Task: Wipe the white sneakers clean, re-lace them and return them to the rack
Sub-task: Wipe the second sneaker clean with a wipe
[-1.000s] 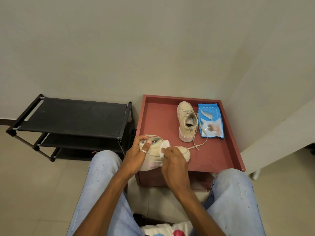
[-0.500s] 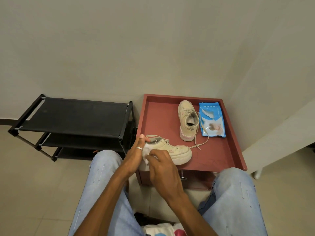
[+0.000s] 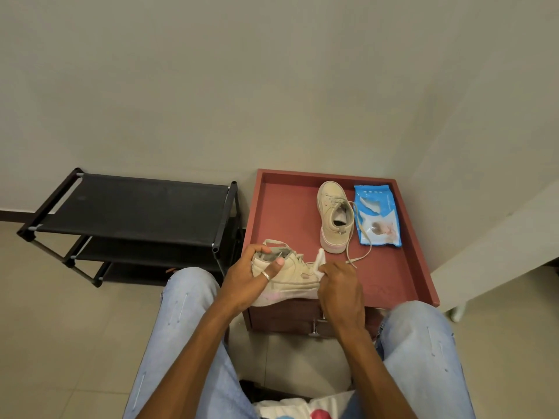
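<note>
The left hand (image 3: 242, 275) grips the sneaker's (image 3: 290, 278) heel, its fingers curled round it, while the right hand (image 3: 340, 285) pinches a white wipe (image 3: 319, 261) against the toe.

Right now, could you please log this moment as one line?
step: wipe | left hand: grips sneaker at heel | right hand: holds wipe at toe | second sneaker: on red table, lace loose

Person seated, knees in pale jeans. Left hand (image 3: 248, 276) grips the heel end of a white sneaker (image 3: 290, 276), held tilted at the near edge of the red tray-top cabinet (image 3: 287, 213). Right hand (image 3: 340, 285) presses a white wipe (image 3: 320, 261) to its toe. Second sneaker (image 3: 334, 216) stands farther back, lace trailing, beside a blue wipes pack (image 3: 378, 219). Black shoe rack (image 3: 136, 204) to the left.
</note>
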`<state>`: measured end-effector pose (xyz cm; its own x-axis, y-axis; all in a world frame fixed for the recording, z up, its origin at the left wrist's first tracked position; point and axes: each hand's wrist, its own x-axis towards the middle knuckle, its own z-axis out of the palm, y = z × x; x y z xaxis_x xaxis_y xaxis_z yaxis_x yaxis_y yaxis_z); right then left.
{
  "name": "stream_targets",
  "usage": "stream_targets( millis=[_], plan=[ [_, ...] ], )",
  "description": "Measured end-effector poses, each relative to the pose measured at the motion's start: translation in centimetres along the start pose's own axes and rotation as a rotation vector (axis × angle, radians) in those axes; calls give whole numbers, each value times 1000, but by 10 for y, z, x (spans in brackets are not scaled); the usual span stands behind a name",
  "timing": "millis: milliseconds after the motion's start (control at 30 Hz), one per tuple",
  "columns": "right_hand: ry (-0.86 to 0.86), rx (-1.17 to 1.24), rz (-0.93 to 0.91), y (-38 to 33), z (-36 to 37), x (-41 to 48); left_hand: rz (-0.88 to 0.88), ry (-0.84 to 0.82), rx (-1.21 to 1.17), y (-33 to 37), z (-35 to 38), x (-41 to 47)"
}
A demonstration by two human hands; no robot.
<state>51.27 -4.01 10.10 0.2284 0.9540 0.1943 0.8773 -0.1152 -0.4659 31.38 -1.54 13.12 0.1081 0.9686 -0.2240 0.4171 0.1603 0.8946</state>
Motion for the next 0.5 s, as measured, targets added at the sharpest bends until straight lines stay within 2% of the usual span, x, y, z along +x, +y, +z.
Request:
stream_targets(
  millis=[233, 300, 500],
  plan=[
    [17, 152, 282, 3, -16, 6, 25, 28, 1, 0, -2, 2],
    [17, 138, 284, 3, -19, 7, 50, 23, 24, 1, -3, 1],
    [-154, 146, 214, -9, -9, -3, 120, -4, 64, -5, -3, 0]
  ],
)
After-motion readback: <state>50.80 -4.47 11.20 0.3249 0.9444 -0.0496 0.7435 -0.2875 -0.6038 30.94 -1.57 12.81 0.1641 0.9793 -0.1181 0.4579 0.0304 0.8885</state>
